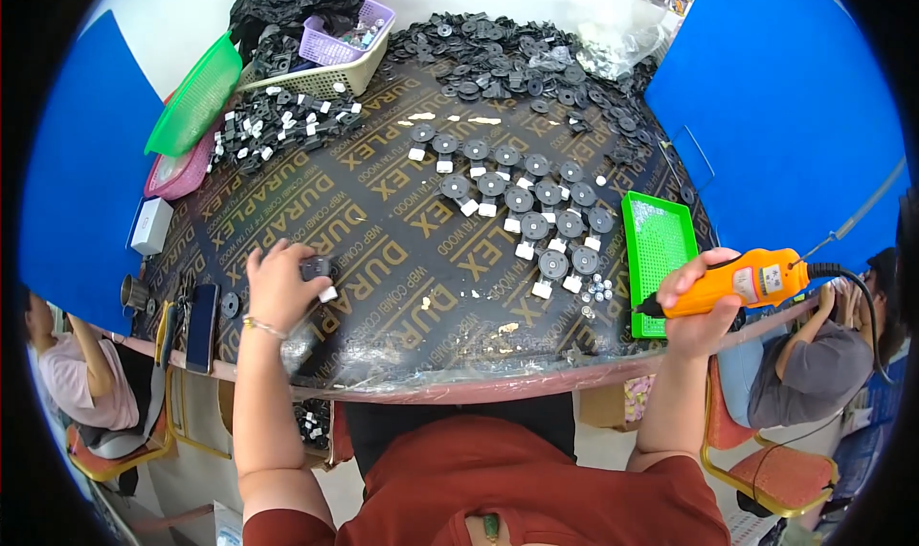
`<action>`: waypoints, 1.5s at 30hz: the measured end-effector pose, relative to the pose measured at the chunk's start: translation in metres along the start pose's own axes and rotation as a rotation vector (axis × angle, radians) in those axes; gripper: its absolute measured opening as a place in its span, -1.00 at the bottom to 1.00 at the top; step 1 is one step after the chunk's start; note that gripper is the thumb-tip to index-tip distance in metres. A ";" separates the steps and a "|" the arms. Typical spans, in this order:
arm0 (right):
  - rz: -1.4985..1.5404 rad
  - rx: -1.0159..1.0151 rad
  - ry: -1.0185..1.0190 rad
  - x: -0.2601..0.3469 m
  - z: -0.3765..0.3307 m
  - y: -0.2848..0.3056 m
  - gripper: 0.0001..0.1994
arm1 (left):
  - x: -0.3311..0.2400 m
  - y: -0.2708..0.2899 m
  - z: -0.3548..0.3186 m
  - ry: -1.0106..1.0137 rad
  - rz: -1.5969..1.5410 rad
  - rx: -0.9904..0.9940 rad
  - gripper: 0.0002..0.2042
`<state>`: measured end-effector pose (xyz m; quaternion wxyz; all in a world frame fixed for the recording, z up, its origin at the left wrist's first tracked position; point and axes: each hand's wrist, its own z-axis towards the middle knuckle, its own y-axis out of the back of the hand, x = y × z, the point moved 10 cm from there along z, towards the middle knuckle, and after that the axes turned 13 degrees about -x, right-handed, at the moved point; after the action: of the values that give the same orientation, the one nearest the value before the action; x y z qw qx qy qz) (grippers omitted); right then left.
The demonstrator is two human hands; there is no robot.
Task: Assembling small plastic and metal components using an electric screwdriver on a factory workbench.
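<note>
My left hand [280, 283] is closed on a small black disc part with a white block [326, 294], low over the left side of the table. In my right hand [702, 304] is an orange electric screwdriver [737, 284], its black tip pointing left over the near end of a green tray [661, 259]. Small clear or silvery pieces lie at the tray's far end. Between my hands, farther back, several black disc parts with white blocks [519, 199] stand in slanting rows. A few small shiny balls or caps [597, 288] lie beside the nearest discs.
Black discs [507, 53] are heaped at the back. Black-and-white parts [278, 125] lie at the far left by a green basket [196, 96] and a cream basket [369, 67]. A phone [202, 328] and a white box [152, 226] are at the left. Blue panels [785, 96] flank the table; people sit beyond.
</note>
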<state>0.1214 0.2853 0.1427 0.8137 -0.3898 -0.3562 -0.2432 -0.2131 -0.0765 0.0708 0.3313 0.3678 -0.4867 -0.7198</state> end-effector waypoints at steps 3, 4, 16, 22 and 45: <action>-0.070 -0.059 0.077 0.011 0.005 0.032 -0.34 | -0.016 0.009 0.019 -0.124 -0.033 -0.227 -0.57; -0.071 -0.055 0.083 0.013 0.006 0.033 -0.35 | -0.036 0.004 0.028 -0.192 -0.093 -0.255 -0.56; -0.295 -0.159 0.268 0.021 0.034 0.072 -0.49 | -0.174 -0.075 0.086 -0.365 -0.261 -0.250 -0.76; -0.407 -0.220 0.235 0.004 0.040 0.104 -0.50 | -0.197 -0.028 0.016 -0.456 -0.488 -0.084 -0.66; 0.057 -0.031 0.126 0.013 -0.001 -0.010 -0.35 | -0.210 -0.057 -0.063 -0.506 -0.681 0.025 -0.56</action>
<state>0.1228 0.2775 0.1570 0.8351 -0.3962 -0.2889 -0.2494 -0.0590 0.0876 0.0448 -0.0597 0.3231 -0.4122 -0.8498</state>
